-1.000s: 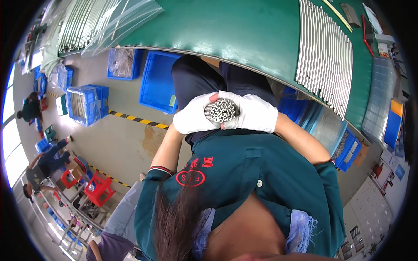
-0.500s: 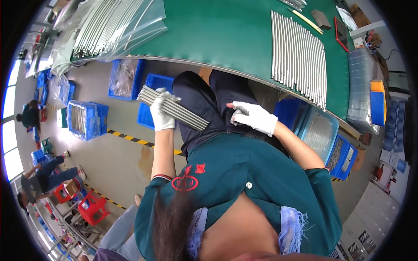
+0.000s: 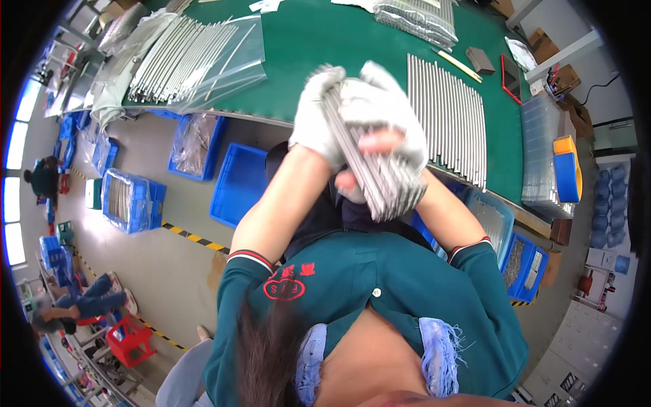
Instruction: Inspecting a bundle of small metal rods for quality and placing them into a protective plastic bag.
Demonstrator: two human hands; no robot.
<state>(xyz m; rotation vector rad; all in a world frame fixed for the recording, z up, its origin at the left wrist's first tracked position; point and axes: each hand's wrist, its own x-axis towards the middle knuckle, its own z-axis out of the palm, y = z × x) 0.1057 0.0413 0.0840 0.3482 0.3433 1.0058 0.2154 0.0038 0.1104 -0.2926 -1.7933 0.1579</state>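
A bundle of thin silvery metal rods (image 3: 371, 178) is raised in front of my chest, near the edge of the green table (image 3: 312, 34). My left hand (image 3: 315, 122), in a white glove, is closed round its far left side. From the right, my gloved right hand (image 3: 386, 112) wraps over the same bundle, bare fingertips showing through the glove. Motion blurs the gloves and rods a little. Beyond my right hand, a row of similar rods (image 3: 447, 125) lies side by side on the tabletop.
More rods (image 3: 180, 57) lie at the table's left beside clear plastic film (image 3: 234, 68). A bagged stack (image 3: 417, 24), a grey block (image 3: 480, 60) and a red-edged tray (image 3: 510, 78) sit at the back right. Below the edge stands a blue bin (image 3: 237, 183). People are on the left.
The bundle has risen from over my lap toward the table, moving right with my left hand. My right hand, free before, has come up and closed on it too. The view has shifted slightly.
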